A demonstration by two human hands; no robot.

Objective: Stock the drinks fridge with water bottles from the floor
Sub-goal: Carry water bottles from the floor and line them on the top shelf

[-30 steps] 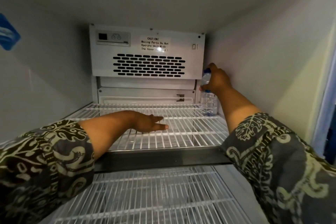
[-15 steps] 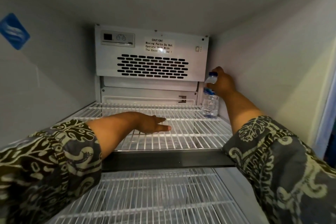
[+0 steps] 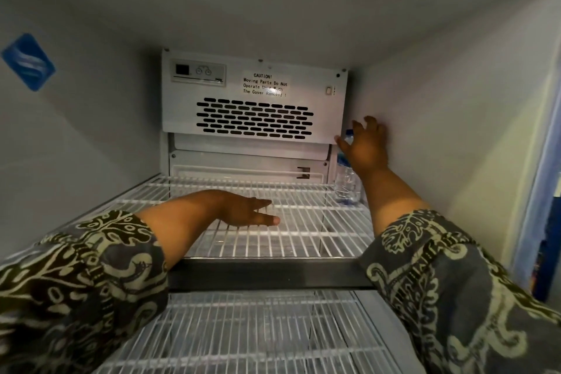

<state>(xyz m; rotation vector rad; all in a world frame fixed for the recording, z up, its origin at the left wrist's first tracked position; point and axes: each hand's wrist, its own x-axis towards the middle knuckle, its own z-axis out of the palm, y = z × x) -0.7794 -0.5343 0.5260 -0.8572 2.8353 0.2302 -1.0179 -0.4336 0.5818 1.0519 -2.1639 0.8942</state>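
The left sleeve (image 3: 76, 282) and right sleeve (image 3: 440, 282) are wide and loose, of dark grey cloth printed with pale cream leaf and scroll shapes outlined in black. Each ends near the elbow. The left hand (image 3: 243, 211) and right hand (image 3: 367, 149) are bare.

The water bottle (image 3: 346, 184) stands upright in the back right corner of the upper shelf (image 3: 303, 241), beside the right wall and under the vent panel's (image 3: 255, 100) right end. The right hand (image 3: 365, 147) is in front of its top, perhaps touching it. The left hand (image 3: 246, 212) is over mid-shelf, and a lower shelf (image 3: 258, 337) lies beneath.
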